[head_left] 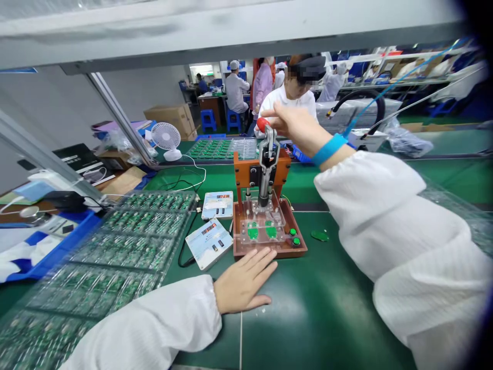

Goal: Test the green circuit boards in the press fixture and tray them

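Note:
A brown press fixture (269, 226) stands on the green mat, with two small green circuit boards (262, 230) under its clear plate. My right hand (296, 126) grips the red-knobbed lever (264, 125) at the top of the fixture. A blue wrist strap sits on that wrist. My left hand (242, 282) lies flat on the mat just in front of the fixture, fingers apart, holding nothing. One loose green board (319, 236) lies to the right of the fixture.
Clear trays of green boards (127, 252) fill the left side. Two small meters (210, 241) sit left of the fixture. A white fan (166, 139), boxes and more board trays are behind. A person in white sits across the bench; others work farther back.

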A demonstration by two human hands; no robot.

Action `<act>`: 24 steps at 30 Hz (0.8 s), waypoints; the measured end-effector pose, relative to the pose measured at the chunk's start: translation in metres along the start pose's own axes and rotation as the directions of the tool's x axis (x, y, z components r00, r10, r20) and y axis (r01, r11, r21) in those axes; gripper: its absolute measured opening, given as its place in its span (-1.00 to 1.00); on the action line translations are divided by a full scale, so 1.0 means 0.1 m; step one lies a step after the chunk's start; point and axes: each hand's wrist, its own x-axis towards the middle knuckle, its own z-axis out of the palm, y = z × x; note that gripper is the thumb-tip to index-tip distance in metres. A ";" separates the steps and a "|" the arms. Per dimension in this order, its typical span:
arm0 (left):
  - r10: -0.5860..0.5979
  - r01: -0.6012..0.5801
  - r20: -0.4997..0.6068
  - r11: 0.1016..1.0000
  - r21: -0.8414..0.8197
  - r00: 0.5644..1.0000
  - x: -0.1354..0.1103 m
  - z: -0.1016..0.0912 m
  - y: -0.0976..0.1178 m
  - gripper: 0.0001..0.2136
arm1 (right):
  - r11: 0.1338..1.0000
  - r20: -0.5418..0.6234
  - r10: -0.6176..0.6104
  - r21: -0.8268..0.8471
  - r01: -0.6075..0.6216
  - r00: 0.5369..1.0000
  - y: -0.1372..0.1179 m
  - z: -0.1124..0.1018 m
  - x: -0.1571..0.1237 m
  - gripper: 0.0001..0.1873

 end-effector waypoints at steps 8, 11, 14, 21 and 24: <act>-0.013 0.013 -0.038 1.000 0.010 0.999 0.00 0.00 0.01 -0.35 | 0.812 -0.070 -0.575 -0.173 0.558 0.815 -0.70 0.07 -0.78 -0.74; -0.018 0.018 -0.049 1.000 -0.003 0.999 0.00 0.01 0.01 -0.40 | 0.749 -0.038 -0.631 -0.291 0.596 0.775 -0.65 0.12 -1.24 -0.63; -0.019 0.018 -0.050 1.000 -0.014 0.999 0.00 0.00 0.01 -0.42 | 0.757 -0.006 -0.585 -0.363 0.543 0.811 -0.56 0.17 -1.51 -0.59; -0.018 0.017 -0.058 1.000 -0.017 0.998 0.02 -0.01 0.00 -0.48 | 0.735 0.010 -0.597 -0.393 0.552 0.802 -0.38 0.22 -1.71 -0.62; -0.020 0.019 -0.046 1.000 -0.014 0.999 0.01 -0.01 0.00 -0.48 | 0.733 -0.024 -0.641 -0.315 0.603 0.767 -0.21 0.29 -1.75 -0.61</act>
